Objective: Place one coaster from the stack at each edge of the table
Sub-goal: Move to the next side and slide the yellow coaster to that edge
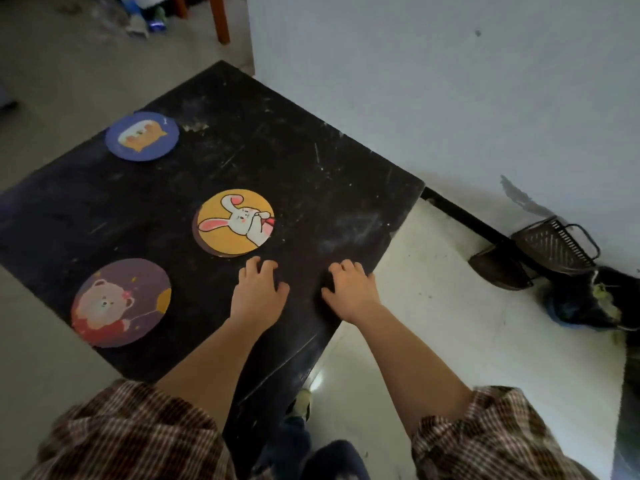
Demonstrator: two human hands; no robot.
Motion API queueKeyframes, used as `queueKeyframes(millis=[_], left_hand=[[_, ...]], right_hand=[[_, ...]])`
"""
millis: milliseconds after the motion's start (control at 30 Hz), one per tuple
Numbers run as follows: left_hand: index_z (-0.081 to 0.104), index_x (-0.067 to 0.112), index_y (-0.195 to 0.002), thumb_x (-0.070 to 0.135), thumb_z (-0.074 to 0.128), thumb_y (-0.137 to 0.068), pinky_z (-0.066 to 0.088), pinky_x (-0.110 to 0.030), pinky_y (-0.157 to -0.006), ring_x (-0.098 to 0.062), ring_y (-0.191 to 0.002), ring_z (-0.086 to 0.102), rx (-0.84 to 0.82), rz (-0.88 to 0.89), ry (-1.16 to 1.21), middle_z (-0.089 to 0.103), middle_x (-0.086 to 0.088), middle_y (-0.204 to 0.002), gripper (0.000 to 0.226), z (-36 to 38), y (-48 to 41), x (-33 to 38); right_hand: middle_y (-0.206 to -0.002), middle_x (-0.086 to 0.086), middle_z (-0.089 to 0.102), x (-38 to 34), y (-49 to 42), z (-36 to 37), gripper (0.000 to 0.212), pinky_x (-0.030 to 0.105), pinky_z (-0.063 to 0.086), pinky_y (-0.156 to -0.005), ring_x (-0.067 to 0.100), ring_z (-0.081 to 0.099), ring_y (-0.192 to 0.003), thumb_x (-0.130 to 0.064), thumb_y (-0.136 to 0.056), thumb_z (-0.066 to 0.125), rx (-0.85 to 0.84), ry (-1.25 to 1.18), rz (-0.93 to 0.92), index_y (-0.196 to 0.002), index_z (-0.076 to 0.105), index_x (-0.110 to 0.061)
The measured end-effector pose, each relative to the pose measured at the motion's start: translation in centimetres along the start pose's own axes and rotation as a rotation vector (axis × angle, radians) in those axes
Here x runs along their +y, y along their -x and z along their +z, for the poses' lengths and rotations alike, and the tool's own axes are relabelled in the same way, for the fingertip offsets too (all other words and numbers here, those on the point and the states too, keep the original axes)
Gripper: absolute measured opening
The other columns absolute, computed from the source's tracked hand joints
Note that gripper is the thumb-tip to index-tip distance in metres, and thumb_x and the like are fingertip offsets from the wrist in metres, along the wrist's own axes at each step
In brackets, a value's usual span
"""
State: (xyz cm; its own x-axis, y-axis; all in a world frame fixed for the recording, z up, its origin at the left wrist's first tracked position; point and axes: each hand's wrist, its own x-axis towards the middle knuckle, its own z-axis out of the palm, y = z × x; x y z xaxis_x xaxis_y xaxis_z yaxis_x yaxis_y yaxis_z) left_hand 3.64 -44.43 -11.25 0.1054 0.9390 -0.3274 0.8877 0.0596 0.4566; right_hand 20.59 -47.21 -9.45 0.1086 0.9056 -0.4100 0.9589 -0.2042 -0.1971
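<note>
Near the right edge of the dark tabletop [311,161] you are resting both hands flat, left hand [258,292] and right hand [349,292], fingers loosely spread and holding nothing. You are sitting just short of the stack [233,225], rabbit coaster on top with a darker one peeking out beneath. Blue coaster [142,136] and bear coaster [120,302] are lying at two other edges. Risk: you are pinching thin flat discs, so you could lift two together or slide the stack sideways; a careless drop near the rim could tip a coaster to the floor.
</note>
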Motion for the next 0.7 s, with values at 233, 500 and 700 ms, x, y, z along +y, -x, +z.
queueKeyframes(millis=[233, 500, 700], left_hand=[[0.039, 0.021, -0.136, 0.034, 0.057, -0.087, 0.042, -0.040, -0.097, -0.027, -0.132, 0.031, 0.099, -0.223, 0.032, 0.030, -0.010, -0.146, 0.054, -0.3, -2.7, -0.4], [0.040, 0.019, -0.133, 0.032, 0.058, -0.087, 0.040, -0.043, -0.100, -0.029, -0.133, 0.030, 0.228, -0.493, 0.135, 0.031, -0.012, -0.146, 0.051, 0.6, -4.8, 1.7], [0.040, 0.020, -0.136, 0.033, 0.058, -0.087, 0.039, -0.042, -0.100, -0.027, -0.134, 0.030, 0.313, -0.633, 0.256, 0.031, -0.010, -0.147, 0.054, 2.3, -6.1, 4.9]], right_hand=[[-0.134, 0.009, 0.045, -1.9, -7.1, -1.5, 0.047, 0.051, 0.032, -0.104, 0.028, 0.038, -0.127, -0.035, -0.089, 0.053, -0.107, 0.018, -0.207, -0.131, 0.043, -0.016], [-0.135, 0.009, 0.045, -1.5, -12.7, -3.2, 0.047, 0.048, 0.035, -0.101, 0.027, 0.039, -0.125, -0.035, -0.090, 0.051, -0.154, 0.116, -0.475, -0.131, 0.043, -0.013], [-0.128, 0.008, 0.049, -0.2, -16.3, -4.6, 0.046, 0.047, 0.039, -0.096, 0.027, 0.043, -0.120, -0.037, -0.089, 0.053, -0.156, 0.154, -0.599, -0.128, 0.044, -0.013]])
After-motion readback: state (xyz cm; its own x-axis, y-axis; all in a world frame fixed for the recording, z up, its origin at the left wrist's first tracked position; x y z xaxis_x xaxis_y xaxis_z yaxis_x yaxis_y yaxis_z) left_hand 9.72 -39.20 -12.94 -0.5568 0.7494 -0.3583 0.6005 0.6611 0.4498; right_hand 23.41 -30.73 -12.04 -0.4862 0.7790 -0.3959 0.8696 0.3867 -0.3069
